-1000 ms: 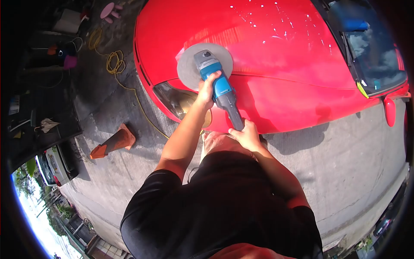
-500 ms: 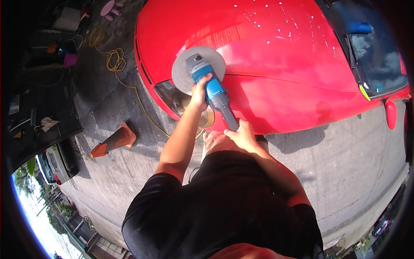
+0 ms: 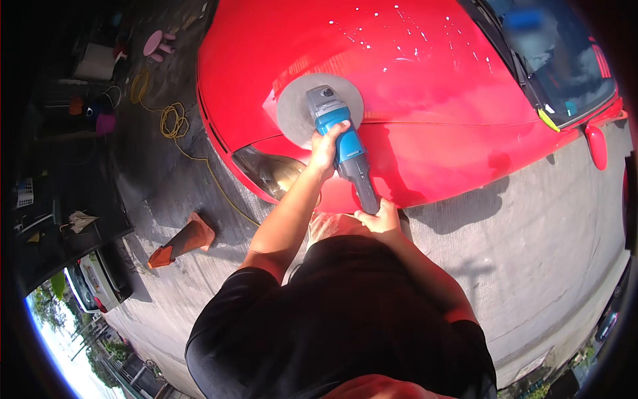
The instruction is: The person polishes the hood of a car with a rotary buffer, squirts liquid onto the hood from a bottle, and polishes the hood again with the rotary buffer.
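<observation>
A blue and dark grey electric polisher [image 3: 349,146] lies over the front corner of a red car's hood [image 3: 432,90]. Its large round whitish pad [image 3: 292,113] rests on the paint just above the headlight [image 3: 266,169]. My left hand [image 3: 325,149] is wrapped round the blue body behind the metal gear head. Lower down, my right hand [image 3: 382,218] grips the end of the dark rear handle. White spots of compound [image 3: 399,40] dot the far part of the hood. A dull reddish patch shows beside the pad.
A yellow cord [image 3: 174,120] lies coiled on the concrete to the left and runs towards the car. An orange traffic cone [image 3: 183,241] lies on its side nearby. Farther off are a pink stool [image 3: 158,45] and a parked vehicle [image 3: 100,279]. A red side mirror [image 3: 596,147] juts out at right.
The polisher and both hands sit slightly farther right in view, the tool turned a little more upright. The whole scene has shifted and rotated slightly with my head. Both grips stay the same.
</observation>
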Tool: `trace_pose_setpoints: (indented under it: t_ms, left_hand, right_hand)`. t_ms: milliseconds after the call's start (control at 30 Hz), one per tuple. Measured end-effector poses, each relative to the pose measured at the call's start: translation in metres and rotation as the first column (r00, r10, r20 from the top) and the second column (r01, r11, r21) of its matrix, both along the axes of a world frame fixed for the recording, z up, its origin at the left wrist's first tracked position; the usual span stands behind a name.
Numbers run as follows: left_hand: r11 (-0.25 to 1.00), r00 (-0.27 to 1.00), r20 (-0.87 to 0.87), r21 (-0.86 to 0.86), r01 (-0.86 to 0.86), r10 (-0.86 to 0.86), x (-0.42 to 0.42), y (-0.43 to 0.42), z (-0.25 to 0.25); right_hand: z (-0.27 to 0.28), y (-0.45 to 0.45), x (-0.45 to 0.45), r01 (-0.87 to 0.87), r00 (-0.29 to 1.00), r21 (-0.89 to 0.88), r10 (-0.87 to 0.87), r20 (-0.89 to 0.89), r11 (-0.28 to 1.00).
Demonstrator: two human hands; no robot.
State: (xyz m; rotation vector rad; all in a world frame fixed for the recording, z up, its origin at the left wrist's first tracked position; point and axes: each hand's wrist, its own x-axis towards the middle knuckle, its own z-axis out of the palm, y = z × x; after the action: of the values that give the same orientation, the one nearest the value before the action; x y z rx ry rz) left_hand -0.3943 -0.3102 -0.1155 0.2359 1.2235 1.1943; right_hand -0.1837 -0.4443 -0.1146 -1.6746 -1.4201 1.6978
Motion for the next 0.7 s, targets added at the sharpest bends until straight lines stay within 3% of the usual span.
trace_pose_setpoints:
  t_ms: [100,200,300,400,500,700]
  left_hand:
    - [0.995,0.996,-0.047,0.061,0.076,-0.073,0.033,0.016,0.008]
    - [0.995,0.994,-0.095,0.076,0.068,-0.06,0.045,0.017,0.017]
    - [0.992,0.988,-0.109,0.055,0.111,-0.105,0.041,0.015,0.008]
    - [0.995,0.988,-0.133,0.052,0.08,-0.073,0.039,0.013,0.009]
    - [0.996,0.993,-0.106,0.055,0.065,-0.059,0.031,0.01,0.004]
    - [1.0,0.999,-0.041,0.027,0.004,-0.003,0.014,-0.001,-0.01]
  right_hand:
    - [0.025,0.006,0.014,0.102,0.992,0.224,-0.081,-0.102,0.969]
    - [0.012,-0.001,0.021,0.116,0.992,0.214,-0.103,-0.072,0.97]
    - [0.014,-0.001,0.028,0.026,1.0,0.002,-0.026,0.007,1.0]
    - [0.013,-0.001,0.023,0.078,0.992,0.076,-0.07,-0.105,0.994]
    - [0.005,0.001,0.019,0.053,0.997,0.141,-0.046,-0.056,0.989]
    - [-0.028,-0.005,0.014,0.003,1.0,0.101,-0.005,0.023,0.995]
